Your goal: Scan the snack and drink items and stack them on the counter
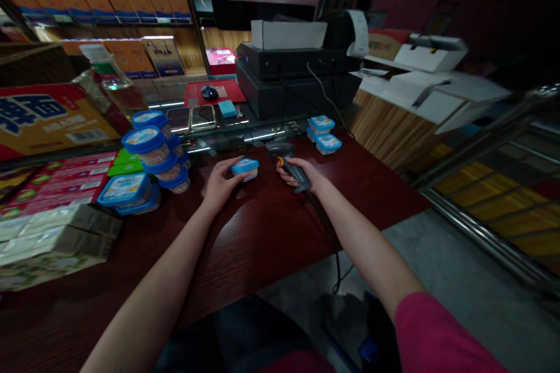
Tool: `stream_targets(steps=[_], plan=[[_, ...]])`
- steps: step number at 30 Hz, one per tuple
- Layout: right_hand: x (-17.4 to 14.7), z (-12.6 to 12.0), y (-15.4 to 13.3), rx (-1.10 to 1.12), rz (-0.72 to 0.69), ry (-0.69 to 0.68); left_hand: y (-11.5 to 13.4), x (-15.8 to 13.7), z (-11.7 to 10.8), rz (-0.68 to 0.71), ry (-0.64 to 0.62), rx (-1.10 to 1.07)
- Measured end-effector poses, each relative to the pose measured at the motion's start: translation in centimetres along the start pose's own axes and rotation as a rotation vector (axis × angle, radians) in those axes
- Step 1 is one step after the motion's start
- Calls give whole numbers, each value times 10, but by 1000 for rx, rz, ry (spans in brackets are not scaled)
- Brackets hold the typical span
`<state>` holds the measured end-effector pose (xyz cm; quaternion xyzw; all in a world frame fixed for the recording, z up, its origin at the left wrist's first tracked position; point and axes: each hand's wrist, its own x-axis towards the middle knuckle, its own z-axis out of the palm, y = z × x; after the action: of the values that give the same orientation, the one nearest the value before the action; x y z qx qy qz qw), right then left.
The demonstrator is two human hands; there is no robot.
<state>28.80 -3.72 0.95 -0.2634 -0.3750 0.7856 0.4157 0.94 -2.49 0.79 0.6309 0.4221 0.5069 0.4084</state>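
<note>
My left hand (221, 182) grips a small food tub (245, 168) with a blue lid, thumb and fingers on its left side, low over the dark red tabletop (262, 227). In my right hand (301, 172) is a grey barcode scanner (282, 150), its handle wrapped by my fingers and its head turned toward the far left. A yellow-orange trigger shows by my index finger. The scanner's cable (324, 218) runs down past the table's front edge. Beyond the scanner, to the right, sit several similar blue-lidded tubs (328, 143), some stacked.
Round blue-lidded tubs (151, 154) stand stacked at left, beside rectangular blue-lidded tubs (125, 189). Wrapped cartons (56, 239) lie at near left, red boxes (61, 183) behind them. A black cash drawer (297, 93) with a printer stands at the back. A metal rail (490, 245) is at right.
</note>
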Motion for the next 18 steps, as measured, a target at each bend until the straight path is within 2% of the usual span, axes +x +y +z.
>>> stream_targets(steps=[3,6,9,13,16,18], plan=[[-36,-25,-14,-46,-29,37,-1,-10,5,295,-196,457],[-80,-53,-28,-98,-61,92,2,-25,13,477,-420,725],[-117,-80,-43,-112,-105,141,10,-31,25,614,-511,920],[-138,-107,-61,-15,-208,226,23,-21,51,735,-466,949],[-136,-123,-72,125,-344,326,26,-9,81,709,-427,843],[-133,-132,-78,202,-427,393,25,-2,102,659,-503,727]])
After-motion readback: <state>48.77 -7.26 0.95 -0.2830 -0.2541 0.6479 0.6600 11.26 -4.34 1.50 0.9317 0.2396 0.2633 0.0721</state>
